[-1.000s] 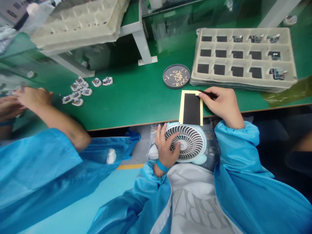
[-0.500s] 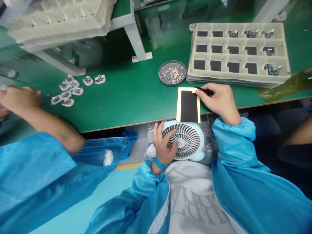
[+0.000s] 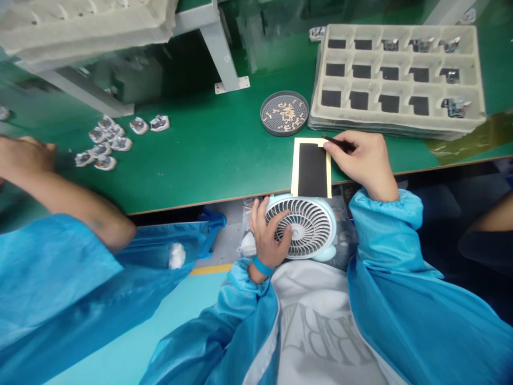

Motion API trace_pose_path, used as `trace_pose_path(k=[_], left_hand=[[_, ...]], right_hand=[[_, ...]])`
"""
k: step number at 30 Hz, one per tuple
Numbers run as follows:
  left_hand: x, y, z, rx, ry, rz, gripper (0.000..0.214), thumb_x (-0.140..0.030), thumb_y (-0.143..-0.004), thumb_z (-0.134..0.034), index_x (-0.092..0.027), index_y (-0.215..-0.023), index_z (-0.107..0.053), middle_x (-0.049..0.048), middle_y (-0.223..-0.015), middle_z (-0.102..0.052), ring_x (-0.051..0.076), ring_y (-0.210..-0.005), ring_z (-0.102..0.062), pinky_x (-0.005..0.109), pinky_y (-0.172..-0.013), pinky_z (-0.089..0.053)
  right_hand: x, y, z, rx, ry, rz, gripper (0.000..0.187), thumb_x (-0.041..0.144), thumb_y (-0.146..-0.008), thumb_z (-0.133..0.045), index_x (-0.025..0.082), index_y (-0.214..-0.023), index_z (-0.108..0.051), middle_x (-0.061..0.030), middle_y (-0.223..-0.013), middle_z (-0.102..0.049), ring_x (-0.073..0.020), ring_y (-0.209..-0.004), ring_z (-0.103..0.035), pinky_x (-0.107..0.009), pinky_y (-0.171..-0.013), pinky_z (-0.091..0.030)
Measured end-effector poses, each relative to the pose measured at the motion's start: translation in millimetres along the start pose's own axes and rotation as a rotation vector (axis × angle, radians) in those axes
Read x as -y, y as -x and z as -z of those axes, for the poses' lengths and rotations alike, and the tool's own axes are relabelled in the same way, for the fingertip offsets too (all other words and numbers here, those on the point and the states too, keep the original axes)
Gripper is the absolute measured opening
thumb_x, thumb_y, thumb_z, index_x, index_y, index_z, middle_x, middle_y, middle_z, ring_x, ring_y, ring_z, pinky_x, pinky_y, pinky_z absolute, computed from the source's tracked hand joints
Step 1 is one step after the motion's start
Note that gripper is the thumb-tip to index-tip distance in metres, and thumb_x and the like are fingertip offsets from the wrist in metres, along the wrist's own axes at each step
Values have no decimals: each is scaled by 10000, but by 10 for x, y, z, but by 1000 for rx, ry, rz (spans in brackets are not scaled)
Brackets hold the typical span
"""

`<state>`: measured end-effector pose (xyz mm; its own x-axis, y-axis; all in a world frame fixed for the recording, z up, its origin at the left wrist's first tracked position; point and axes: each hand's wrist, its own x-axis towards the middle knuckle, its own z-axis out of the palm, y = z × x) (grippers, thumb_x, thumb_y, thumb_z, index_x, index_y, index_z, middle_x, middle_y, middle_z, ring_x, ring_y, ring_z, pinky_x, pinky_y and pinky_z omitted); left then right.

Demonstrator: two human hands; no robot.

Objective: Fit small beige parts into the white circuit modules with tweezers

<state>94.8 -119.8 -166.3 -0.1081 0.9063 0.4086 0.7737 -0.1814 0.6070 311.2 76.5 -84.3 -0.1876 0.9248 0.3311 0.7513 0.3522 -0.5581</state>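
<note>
My left hand point(image 3: 267, 232) lies on the grille of a small pale-blue fan point(image 3: 306, 227) in my lap, its fingers curved round the fan's left rim. My right hand point(image 3: 363, 160) rests on the green table point(image 3: 216, 155) and pinches thin black tweezers point(image 3: 339, 142). The tweezers' tip touches the top right corner of a black sheet on a yellow backing card point(image 3: 311, 168) at the table's front edge.
Beyond the card sit a round grey dish point(image 3: 284, 113) of small pale parts and a moulded pulp tray point(image 3: 401, 80) with black pads and a few metal parts. Several small parts point(image 3: 110, 141) lie at left, near a co-worker's arm point(image 3: 60, 187) in a blue sleeve.
The view has shifted slightly, so everything sits a little higher in the picture. My hands keep their hold on the fan and the tweezers. The co-worker's hand has drawn leftward.
</note>
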Motion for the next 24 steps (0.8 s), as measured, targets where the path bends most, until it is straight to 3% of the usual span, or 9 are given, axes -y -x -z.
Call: trace_pose_path(k=[18,24], left_hand=[[11,7,-10,4,-36,-2,334,-361,-965,-589,-229,-1251,-701,130,-1634,-392,357,-1571,-254,610,-1236,-272],[15,27,4,49,-60,-14,409,-394,-955,-603,-254,-1334,-668,113,-1679,-318,381,-1574,-232,624,-1235,-257]], right_hand=[[14,6,24,17,-17,-9,335,532,-945,-613,245,-970,-785,-65,-799,-731,-267,-739,-651,-377,-655,-450],[17,4,21,19,-31,-21,350,550,-942,-612,245,-965,-784,-68,-806,-732,-275,-751,-657,-390,-662,-463]])
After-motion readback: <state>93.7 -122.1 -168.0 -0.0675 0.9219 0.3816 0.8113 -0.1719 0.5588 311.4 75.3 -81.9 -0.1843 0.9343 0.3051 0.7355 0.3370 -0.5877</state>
